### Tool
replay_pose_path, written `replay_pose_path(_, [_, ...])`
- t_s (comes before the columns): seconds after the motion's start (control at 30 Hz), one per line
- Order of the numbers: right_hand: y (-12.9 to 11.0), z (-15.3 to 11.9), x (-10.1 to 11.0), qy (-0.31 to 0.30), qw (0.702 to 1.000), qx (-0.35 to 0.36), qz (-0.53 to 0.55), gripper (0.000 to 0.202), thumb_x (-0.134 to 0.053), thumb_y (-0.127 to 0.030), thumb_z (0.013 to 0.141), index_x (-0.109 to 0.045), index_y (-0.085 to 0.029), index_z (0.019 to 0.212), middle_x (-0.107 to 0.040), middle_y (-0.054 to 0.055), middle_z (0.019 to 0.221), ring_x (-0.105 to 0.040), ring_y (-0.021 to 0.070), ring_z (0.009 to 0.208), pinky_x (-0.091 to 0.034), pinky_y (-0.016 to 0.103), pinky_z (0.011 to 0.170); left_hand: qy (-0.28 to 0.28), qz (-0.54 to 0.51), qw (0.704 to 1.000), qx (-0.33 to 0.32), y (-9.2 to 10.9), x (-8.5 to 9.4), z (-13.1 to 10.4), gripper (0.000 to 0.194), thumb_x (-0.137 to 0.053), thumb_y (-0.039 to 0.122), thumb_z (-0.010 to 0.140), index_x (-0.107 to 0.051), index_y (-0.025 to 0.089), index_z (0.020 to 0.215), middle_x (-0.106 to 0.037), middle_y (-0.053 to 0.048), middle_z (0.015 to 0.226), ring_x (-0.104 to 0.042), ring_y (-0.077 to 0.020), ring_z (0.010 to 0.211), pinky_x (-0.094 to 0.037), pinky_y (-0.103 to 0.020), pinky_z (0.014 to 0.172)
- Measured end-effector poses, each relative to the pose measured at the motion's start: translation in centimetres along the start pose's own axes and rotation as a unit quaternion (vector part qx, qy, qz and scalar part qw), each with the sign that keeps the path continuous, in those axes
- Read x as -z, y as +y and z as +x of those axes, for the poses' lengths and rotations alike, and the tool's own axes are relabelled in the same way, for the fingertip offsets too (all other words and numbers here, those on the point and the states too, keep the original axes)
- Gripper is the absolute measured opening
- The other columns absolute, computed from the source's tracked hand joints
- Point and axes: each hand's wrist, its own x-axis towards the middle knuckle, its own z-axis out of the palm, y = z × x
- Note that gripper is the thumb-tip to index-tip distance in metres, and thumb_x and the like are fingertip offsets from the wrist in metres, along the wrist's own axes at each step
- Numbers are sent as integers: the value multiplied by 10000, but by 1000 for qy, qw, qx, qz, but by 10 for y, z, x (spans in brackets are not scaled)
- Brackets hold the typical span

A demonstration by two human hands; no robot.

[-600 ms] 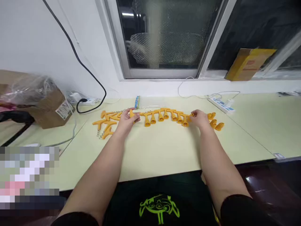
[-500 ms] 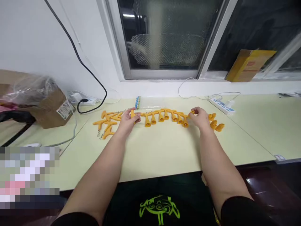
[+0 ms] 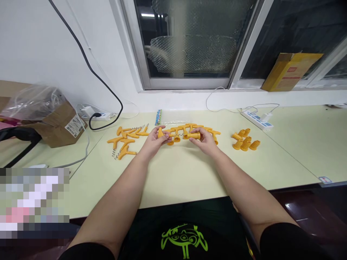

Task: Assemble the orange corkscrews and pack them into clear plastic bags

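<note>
Corkscrew (image 3: pixel 160 132) at 12 o'clock, handle pinched in my left hand (image 3: pixel 153 143), screw aimed at 3 so it faces sleeve (image 3: pixel 194 135) gripped in right hand (image 3: pixel 207 141). Spare corkscrews (image 3: pixel 126 134) 11ish, spare sleeves (image 3: pixel 245 144) 1ish, probably for easy reach.

Workroom: long bench (image 3: pixel 181 177), cardboard box (image 3: pixel 56 131), power strip (image 3: pixel 255 120), yellow parts (image 3: pixel 245 145).

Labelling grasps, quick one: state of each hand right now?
Left hand: closed, holding a yellow corkscrew handle, metal spiral pointing toward the other hand.
Right hand: closed, holding a yellow sleeve.
</note>
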Motion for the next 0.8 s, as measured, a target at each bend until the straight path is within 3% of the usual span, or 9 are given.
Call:
replay_pose_path(0.17, [0, -2, -6, -28, 999, -17, 17, 341, -749, -421, 843, -652, -232, 1110, -678, 71, 1088, -660, 229, 953, -553, 400, 890, -16, -6, 1000, 3, -3, -6, -2, 610, -904, 292, 728, -535, 207, 1207, -715, -34, 1005, -746, -173, 842, -615, -427, 930])
replay_pose_path(0.43, [1, 0, -4, 18, 1000, -1, 24, 333, -728, -396, 855, -636, -225, 1125, -678, 81, 1148, -649, 228, 1014, -538, 399, 917, -17, -6, 1000, 0, -1, -9, -4, 579, -900, 296, 737, -535, 205, 1178, -705, -21, 964, -742, -177, 847, -612, -437, 934])
replay_pose_path(0.67, [0, -4, -12, -46, 999, 24, -8, 280, -715, -362, 881, -673, -237, 1128, -696, 72, 1126, -661, 231, 981, -544, 402, 892, -36, 0, 999, 34, -2, -22, -10, 592, -909, 284, 717, -525, 202, 1161, -714, -21, 975, -749, -172, 860, -609, -405, 937])
replay_pose_path(0.8, [-6, -6, -16, -60, 994, 86, -39, 206, -696, -281, 886, -684, -235, 1087, -701, 69, 1101, -649, 231, 1008, -526, 403, 896, -41, -9, 996, 77, 1, -31, -15, 603, -898, 275, 729, -482, 208, 1159, -743, -44, 994, -755, -168, 816, -617, -390, 909])
